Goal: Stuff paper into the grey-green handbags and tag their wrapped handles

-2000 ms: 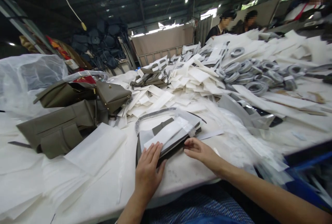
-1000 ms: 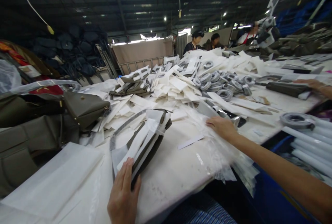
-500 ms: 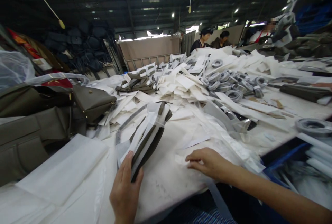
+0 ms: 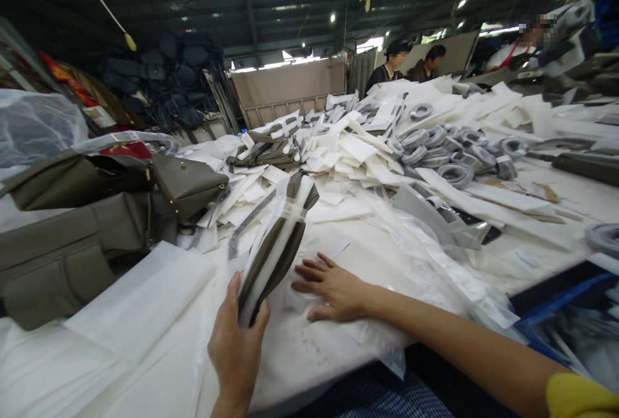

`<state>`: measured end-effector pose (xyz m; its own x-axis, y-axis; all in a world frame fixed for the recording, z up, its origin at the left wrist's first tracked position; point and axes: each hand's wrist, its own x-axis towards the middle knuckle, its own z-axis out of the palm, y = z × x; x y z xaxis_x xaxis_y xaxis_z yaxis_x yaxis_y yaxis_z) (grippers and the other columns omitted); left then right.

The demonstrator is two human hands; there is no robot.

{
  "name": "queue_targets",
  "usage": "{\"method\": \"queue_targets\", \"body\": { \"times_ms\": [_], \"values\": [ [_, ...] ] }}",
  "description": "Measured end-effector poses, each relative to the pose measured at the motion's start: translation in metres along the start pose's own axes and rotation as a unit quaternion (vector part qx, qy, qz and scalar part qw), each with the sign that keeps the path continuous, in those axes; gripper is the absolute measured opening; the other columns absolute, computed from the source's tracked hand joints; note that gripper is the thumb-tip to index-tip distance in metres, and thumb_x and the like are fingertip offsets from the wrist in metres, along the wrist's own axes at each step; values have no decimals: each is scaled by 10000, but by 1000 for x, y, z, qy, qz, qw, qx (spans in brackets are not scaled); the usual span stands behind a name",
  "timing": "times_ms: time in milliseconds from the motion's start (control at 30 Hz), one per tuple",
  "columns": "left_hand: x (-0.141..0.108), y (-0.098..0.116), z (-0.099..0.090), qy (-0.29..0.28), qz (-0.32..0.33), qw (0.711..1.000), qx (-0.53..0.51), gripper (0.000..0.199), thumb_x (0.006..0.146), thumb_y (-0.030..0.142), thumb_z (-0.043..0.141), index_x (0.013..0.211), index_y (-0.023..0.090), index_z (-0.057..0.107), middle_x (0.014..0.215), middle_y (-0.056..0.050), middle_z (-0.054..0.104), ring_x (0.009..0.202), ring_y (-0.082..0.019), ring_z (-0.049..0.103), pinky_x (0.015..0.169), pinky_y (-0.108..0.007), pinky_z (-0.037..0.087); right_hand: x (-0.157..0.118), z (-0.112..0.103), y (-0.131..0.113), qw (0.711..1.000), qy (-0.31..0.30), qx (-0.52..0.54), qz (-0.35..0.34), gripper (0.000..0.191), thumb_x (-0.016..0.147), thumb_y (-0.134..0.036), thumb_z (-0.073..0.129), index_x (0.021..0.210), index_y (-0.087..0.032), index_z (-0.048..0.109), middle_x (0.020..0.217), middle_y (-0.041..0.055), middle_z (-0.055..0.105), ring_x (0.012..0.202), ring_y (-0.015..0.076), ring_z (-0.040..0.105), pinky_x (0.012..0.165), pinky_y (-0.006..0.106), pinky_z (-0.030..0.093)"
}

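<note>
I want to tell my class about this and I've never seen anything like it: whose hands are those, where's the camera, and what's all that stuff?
There's no robot here, just a person's two bare hands. The camera is worn on that person's head, looking forward and down, so you see what's in front of them.

The left hand grips the near end of an olive-and-white bundle, tilted upward. The right hand is spread out over some clear plastic.

On the pale table, olive bags sit at the left, with white sheets in front. Farther back there's a heap of white pieces and, to its right, grey coils.
</note>
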<state>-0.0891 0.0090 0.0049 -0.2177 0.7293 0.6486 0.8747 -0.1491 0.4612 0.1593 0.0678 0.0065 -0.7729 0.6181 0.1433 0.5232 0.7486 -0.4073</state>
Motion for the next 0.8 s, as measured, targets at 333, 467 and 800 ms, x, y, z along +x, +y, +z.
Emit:
{"method": "queue_targets", "body": {
  "times_ms": [333,467,800],
  "values": [
    [10,-3,-17,37,19,999,-20,667,873,287,680,1485,267,415,1353,-77,632,1205,-253,632,1028,-360,502,-37,1,41,986,48,-116,110,646,989,-604,389,1490,-201,454,1534,144,447,1433,315,389,1167,558,292],
    [12,1,-13,17,53,998,-30,663,859,235,687,1471,259,432,1341,-75,639,1206,-254,628,1038,-370,498,-68,-19,67,938,146,-219,225,598,993,-550,405,1368,-120,584,1464,218,509,1384,386,437,1111,648,319],
    [13,10,-6,-50,96,994,-27,671,861,163,680,1470,257,412,1370,-86,611,1235,-251,598,1024,-377,507,-52,22,-49,992,101,-21,78,455,931,-255,514,1370,-156,578,1242,154,666,1090,285,615,962,449,518]
  ]
}}
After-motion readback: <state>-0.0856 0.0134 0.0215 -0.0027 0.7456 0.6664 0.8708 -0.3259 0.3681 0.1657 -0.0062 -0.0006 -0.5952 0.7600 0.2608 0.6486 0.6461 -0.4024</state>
